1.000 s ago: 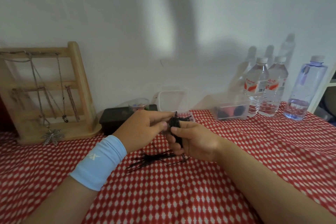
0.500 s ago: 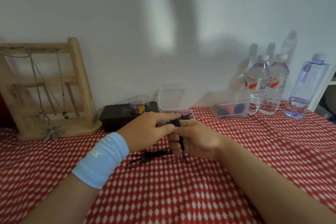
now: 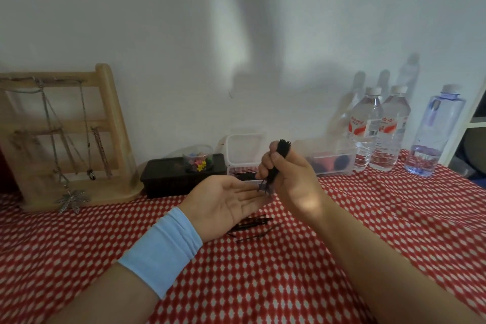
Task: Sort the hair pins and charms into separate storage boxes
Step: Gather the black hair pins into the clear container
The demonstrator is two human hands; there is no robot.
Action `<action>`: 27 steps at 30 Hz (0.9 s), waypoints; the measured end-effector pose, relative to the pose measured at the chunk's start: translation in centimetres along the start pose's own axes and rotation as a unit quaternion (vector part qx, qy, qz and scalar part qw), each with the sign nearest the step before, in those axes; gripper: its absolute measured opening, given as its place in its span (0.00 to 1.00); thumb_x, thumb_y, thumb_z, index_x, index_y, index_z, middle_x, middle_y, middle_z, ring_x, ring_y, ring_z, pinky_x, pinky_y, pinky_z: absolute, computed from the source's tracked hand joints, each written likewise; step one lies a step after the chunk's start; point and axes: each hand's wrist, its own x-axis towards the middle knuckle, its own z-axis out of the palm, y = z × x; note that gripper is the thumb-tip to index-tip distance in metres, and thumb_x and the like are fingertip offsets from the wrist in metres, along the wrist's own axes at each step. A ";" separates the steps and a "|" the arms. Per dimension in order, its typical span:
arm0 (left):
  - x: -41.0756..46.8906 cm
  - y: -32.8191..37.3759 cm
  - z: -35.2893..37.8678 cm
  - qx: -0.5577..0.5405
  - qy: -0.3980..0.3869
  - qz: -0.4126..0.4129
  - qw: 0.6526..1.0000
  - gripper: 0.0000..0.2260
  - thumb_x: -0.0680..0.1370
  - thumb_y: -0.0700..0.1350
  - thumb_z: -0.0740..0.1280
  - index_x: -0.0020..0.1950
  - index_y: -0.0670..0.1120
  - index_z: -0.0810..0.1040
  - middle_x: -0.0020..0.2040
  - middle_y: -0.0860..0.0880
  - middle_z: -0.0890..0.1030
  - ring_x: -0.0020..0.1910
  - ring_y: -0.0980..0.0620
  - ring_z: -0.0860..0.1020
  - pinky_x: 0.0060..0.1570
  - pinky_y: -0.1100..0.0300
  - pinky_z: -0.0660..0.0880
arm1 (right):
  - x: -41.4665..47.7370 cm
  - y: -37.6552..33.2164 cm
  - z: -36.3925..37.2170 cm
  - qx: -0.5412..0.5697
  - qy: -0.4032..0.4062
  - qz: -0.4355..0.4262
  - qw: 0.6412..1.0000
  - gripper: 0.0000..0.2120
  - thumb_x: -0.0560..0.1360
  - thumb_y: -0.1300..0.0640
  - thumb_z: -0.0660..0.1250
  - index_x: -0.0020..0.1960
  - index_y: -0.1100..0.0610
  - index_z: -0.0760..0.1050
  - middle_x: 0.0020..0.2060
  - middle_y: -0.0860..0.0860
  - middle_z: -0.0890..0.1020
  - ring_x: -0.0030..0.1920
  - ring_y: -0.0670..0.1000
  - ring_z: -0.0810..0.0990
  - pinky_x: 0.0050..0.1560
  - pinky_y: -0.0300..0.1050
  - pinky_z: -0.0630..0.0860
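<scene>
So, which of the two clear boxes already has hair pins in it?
The left clear box, lid standing open, next to the black box: dark pins lie inside. The right clear box, by the bottles, holds red and dark items instead.

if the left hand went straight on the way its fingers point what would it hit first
Probably the lower tips of the hair pin bundle gripped in the right hand: the left hand, palm up, points right at them. Depth is unclear; they may touch.
</scene>
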 end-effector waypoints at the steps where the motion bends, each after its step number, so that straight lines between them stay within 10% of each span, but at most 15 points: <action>1: 0.0 0.1 0.0 -0.014 -0.002 0.004 1.000 0.20 0.73 0.35 0.59 0.63 0.27 0.71 0.61 0.28 0.77 0.62 0.34 0.77 0.61 0.44 0.73 | 0.0 0.2 0.1 -0.027 -0.003 -0.007 1.000 0.11 0.83 0.69 0.52 0.49 0.58 0.69 0.34 0.50 0.72 0.35 0.49 0.73 0.43 0.44 0.75; 11: 0.1 0.2 -0.5 -0.054 0.017 -0.004 0.998 0.23 0.74 0.37 0.59 0.67 0.28 0.68 0.62 0.29 0.76 0.63 0.33 0.75 0.64 0.41 0.71 | -0.7 0.5 0.0 -0.166 -0.016 0.043 0.985 0.12 0.83 0.69 0.54 0.48 0.56 0.72 0.39 0.51 0.79 0.40 0.50 0.79 0.48 0.45 0.79; 18: -0.2 -0.1 -0.1 -0.019 -0.012 -0.087 0.996 0.26 0.76 0.42 0.59 0.69 0.26 0.65 0.64 0.25 0.73 0.66 0.29 0.72 0.70 0.40 0.64 | 0.2 0.2 0.2 -0.050 0.000 -0.001 0.999 0.14 0.82 0.73 0.50 0.47 0.57 0.67 0.39 0.53 0.75 0.35 0.49 0.74 0.39 0.41 0.75; 27: -0.1 0.1 -0.7 0.036 0.034 0.003 0.999 0.14 0.81 0.33 0.56 0.63 0.31 0.74 0.58 0.31 0.80 0.58 0.38 0.81 0.55 0.49 0.79 | -0.8 0.1 0.1 -0.007 -0.041 0.059 0.997 0.12 0.84 0.69 0.52 0.49 0.58 0.68 0.43 0.57 0.80 0.42 0.54 0.81 0.47 0.48 0.81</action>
